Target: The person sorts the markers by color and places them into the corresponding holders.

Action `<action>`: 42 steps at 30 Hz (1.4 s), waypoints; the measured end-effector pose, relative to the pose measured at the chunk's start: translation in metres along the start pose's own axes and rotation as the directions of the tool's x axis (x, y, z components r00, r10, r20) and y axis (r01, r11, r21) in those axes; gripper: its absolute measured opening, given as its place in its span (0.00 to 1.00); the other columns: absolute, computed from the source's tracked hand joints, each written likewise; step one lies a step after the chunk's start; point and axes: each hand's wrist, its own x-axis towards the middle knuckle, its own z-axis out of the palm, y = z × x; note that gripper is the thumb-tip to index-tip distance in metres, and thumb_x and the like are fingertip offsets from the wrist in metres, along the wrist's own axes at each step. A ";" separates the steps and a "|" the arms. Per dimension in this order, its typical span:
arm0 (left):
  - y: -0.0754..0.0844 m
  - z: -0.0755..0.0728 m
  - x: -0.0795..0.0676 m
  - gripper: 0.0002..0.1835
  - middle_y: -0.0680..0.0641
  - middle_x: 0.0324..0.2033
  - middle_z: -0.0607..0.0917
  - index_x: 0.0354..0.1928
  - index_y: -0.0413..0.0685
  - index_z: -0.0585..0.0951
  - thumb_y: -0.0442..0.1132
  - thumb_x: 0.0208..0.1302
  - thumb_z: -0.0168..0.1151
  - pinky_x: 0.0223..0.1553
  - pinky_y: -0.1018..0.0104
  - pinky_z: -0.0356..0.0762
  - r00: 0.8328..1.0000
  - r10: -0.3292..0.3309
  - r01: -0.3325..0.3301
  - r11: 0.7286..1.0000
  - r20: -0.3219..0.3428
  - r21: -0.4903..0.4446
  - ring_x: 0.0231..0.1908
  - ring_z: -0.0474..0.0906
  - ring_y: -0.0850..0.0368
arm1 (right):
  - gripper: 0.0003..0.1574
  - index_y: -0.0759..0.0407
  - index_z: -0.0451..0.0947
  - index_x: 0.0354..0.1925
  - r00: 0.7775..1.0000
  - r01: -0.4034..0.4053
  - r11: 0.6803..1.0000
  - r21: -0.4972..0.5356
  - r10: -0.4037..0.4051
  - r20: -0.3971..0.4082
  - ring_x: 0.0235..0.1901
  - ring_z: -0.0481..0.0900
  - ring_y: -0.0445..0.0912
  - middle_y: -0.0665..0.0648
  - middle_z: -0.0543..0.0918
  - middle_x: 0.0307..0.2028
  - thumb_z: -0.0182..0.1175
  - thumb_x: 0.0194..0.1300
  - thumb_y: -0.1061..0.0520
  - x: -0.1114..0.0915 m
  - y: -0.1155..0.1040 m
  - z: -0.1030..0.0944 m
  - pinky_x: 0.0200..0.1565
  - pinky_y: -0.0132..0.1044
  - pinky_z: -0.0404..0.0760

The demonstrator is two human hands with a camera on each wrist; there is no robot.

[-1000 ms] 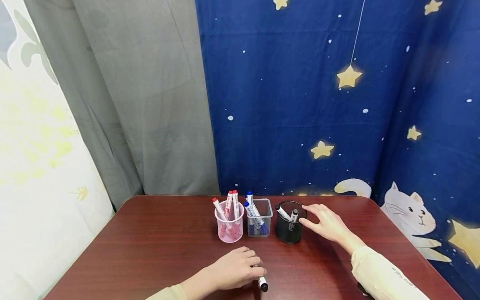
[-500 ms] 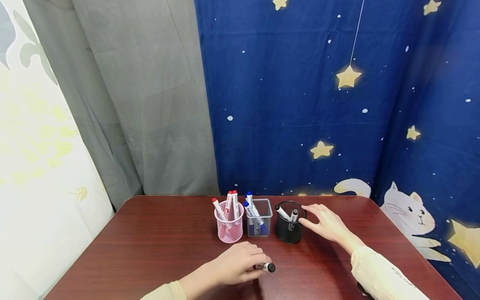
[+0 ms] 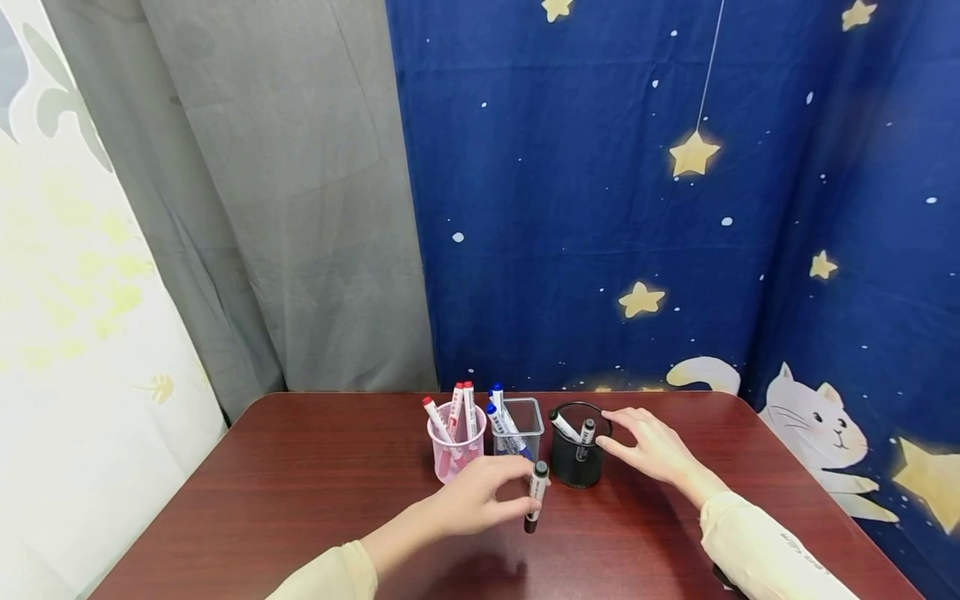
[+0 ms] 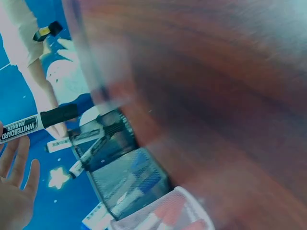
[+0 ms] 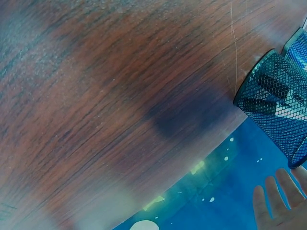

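Observation:
My left hand (image 3: 476, 497) pinches a black whiteboard marker (image 3: 537, 487) between thumb and fingertips. The marker stands nearly upright above the table, left of and nearer than the black mesh pen cup (image 3: 576, 468). Its "WHITEBOARD MARKER" label (image 4: 21, 128) reads clearly in the left wrist view. My right hand (image 3: 651, 446) rests at the right side of that cup, with thumb and index fingertips at its rim and the other fingers extended. Two black-capped markers (image 3: 586, 440) lean inside the black cup.
Beside it stand a grey square mesh holder (image 3: 531, 425) with blue-capped markers (image 3: 510, 429) and a pink mesh cup (image 3: 442, 458) with red-capped markers (image 3: 470, 412). My left hand partly covers both. A dark red wooden table (image 3: 337, 467) lies beneath, curtains (image 3: 570, 208) behind.
My left hand has lifted the marker off the table and moved it forward, turning it from slanting toward me to nearly upright. The right hand has stayed at the black cup.

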 end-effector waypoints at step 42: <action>-0.022 -0.023 0.083 0.11 0.49 0.33 0.83 0.44 0.42 0.79 0.35 0.59 0.61 0.36 0.70 0.76 0.967 -0.225 0.198 0.960 -0.122 -0.198 0.31 0.77 0.64 | 0.34 0.58 0.77 0.51 1.000 -0.009 1.000 0.013 0.009 -0.003 0.46 0.73 0.50 0.55 0.79 0.44 0.60 0.55 0.37 -0.001 -0.002 -0.002 0.46 0.50 0.72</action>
